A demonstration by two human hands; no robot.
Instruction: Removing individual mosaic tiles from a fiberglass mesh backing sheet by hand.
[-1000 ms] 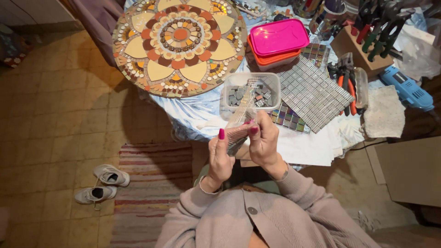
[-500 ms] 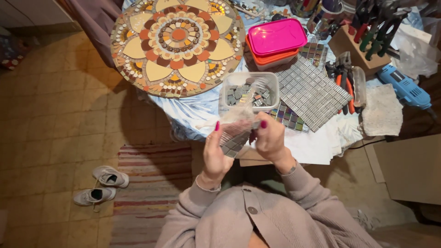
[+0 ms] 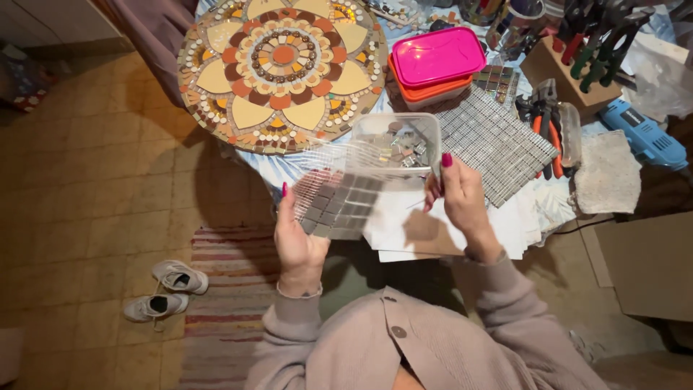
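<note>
The left hand (image 3: 297, 245) holds a mesh sheet of grey mosaic tiles (image 3: 339, 204) by its lower left edge — the sheet is spread flat above the table (image 3: 303, 170) edge. The right hand (image 3: 458, 198) pinches the sheet's far right end, just beside a clear tub of loose tiles (image 3: 397, 144). Beyond lie a round flower mosaic (image 3: 281, 68), a pink-lidded box (image 3: 437, 61) and a silvery tile mat (image 3: 491, 141). A pair of sneakers (image 3: 164, 292) sits on the floor.
</note>
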